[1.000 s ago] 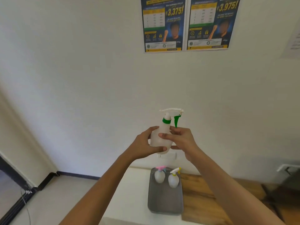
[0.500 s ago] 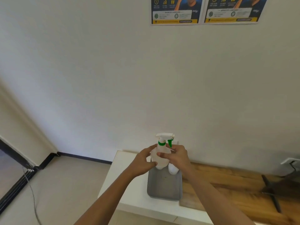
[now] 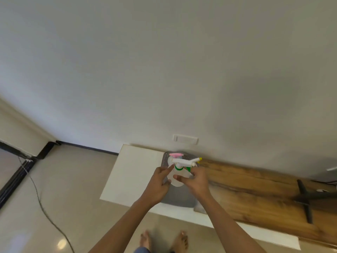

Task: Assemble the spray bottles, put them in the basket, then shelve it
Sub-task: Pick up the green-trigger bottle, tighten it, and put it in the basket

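Right over the gray basket [image 3: 182,201], both hands are wrapped around the same spray bottle [image 3: 177,177]. The left hand [image 3: 156,185] curls its fingers around the bottle's left side, with the index finger reaching up toward the green collar. The right hand [image 3: 196,181] grips the right side, thumb across the front of the cloudy white body. The bottle is upright, with its white trigger head [image 3: 183,161] pointing right and a green trigger hanging under it.

Behind it, at the far end of the basket, there are two more bottles: one with a pink top [image 3: 175,154] and one with a yellow nozzle tip [image 3: 200,159], mostly hidden by the one being held. The basket sits on a white tabletop [image 3: 133,172], right where that meets a wooden surface [image 3: 255,189]. A black stand [image 3: 304,198] lies on the wood off to the right. A white wall plate [image 3: 185,139] is on the wall just above the table, and a cable [image 3: 39,198] snakes across the tiled floor on the left. Bare feet [image 3: 164,240] show at the bottom.
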